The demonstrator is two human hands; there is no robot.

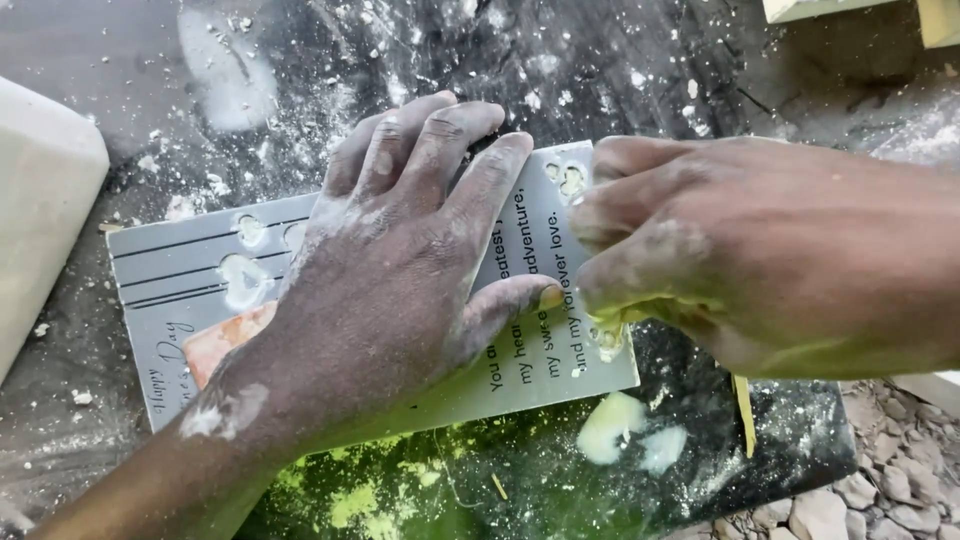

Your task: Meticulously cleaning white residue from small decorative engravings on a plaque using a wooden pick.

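A flat grey rectangular plaque (200, 275) with printed lines of text, engraved stripes and heart-shaped cut-outs lies on a dark, dusty work surface (560, 60). My left hand (390, 280) presses flat on the plaque's middle, fingers spread, thumb pointing right. My right hand (740, 250) is closed at the plaque's right edge, pinching a thin yellowish stick (745, 415) smeared with pale filler. White and yellowish paste (608, 340) fills a cut-out just under its fingertips. Both hands are dusted with white powder.
A pale block (40, 200) stands at the left edge. Blobs of pale filler (625, 425) and yellow-green powder (360, 500) lie on the dark board in front. Gravel (880, 480) shows at the lower right. Light wooden pieces (940, 20) sit at the top right.
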